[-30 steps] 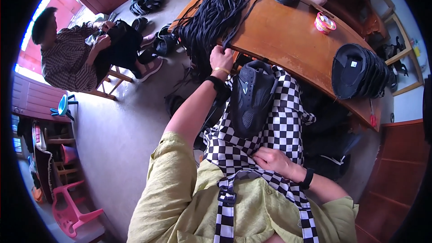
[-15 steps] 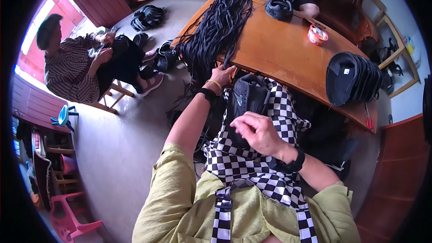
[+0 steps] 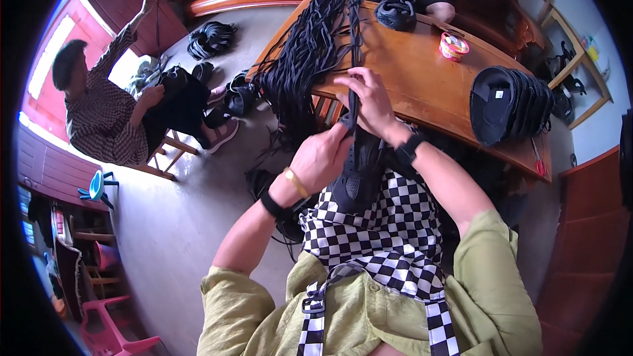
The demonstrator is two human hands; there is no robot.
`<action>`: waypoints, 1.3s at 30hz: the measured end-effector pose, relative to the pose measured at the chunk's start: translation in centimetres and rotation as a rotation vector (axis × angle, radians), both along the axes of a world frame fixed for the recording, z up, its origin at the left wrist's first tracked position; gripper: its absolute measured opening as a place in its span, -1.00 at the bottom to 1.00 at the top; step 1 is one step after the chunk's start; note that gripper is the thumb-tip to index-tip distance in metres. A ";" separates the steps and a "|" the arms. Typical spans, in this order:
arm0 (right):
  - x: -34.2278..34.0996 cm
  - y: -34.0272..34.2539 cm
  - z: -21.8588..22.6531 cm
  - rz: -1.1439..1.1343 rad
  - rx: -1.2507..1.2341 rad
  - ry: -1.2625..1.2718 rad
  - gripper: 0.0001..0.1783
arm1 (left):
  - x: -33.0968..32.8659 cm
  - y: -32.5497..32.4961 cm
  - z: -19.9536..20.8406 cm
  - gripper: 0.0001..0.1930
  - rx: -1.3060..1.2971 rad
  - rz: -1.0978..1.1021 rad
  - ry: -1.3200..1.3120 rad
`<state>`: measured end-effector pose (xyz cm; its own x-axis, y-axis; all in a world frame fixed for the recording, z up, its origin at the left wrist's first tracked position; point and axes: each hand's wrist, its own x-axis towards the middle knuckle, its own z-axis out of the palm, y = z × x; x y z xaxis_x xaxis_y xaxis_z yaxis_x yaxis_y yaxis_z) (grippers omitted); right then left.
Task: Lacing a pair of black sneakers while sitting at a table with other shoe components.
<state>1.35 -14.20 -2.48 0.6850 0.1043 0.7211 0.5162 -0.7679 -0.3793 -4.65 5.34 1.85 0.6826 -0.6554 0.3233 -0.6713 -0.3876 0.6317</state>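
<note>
A black shoe upper [image 3: 353,184] lies on my lap over the checkered apron, its mesh toe toward me. My left hand [image 3: 320,161] is closed near its eyelets, pinching a black shoelace [image 3: 355,33]. My right hand [image 3: 374,107] is just above and to the right, thumb and fingers closed round the same lace. From my hands the lace runs up over the table to its far edge. Left of it, a heap of black shoelaces [image 3: 300,53] spreads over the table's left end and hangs down the side.
On the wooden table [image 3: 415,79] stand a stack of black shoe parts [image 3: 508,105], a pink tub [image 3: 453,46], a red-handled tool [image 3: 539,158] and another black shoe [image 3: 395,13]. One person works across the table; another sits at left, an arm raised. A pink chair [image 3: 109,323] stands lower left.
My left hand has come back from the lace heap to the shoe upper, bringing a lace. My right hand has moved up to the lace. The person at left has raised an arm.
</note>
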 end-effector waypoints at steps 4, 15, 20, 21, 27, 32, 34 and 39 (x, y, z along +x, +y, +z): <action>3.3 -2.2 -1.7 -0.013 -0.027 0.040 -0.86 | -4.1 4.8 1.8 -0.90 -0.067 0.110 0.096; 1.6 -6.3 4.6 0.116 -0.470 -0.178 -0.89 | -11.6 13.0 6.5 -0.94 -0.103 0.177 0.382; 4.1 -4.2 0.9 -0.126 -0.086 -0.044 -0.92 | -14.1 8.5 3.5 -0.94 -0.350 0.019 0.666; 5.6 -5.6 -1.1 -0.140 0.008 -0.001 -0.91 | -14.4 7.6 3.1 -0.94 -0.272 -0.035 0.640; 6.7 -4.9 -5.4 0.213 1.356 0.766 -0.55 | -16.3 6.2 -0.3 -0.84 -0.144 -0.188 0.601; 4.1 -3.6 -0.2 0.382 1.390 0.708 -0.56 | -14.4 8.2 -2.1 -0.87 -0.198 -0.002 0.607; 0.1 -3.0 5.9 0.383 1.236 0.616 -0.53 | -12.5 8.8 -1.9 -0.83 0.008 0.131 0.358; -7.9 -3.2 17.4 0.489 0.956 0.339 -0.57 | -7.2 6.3 -6.2 -0.71 -0.237 0.341 0.038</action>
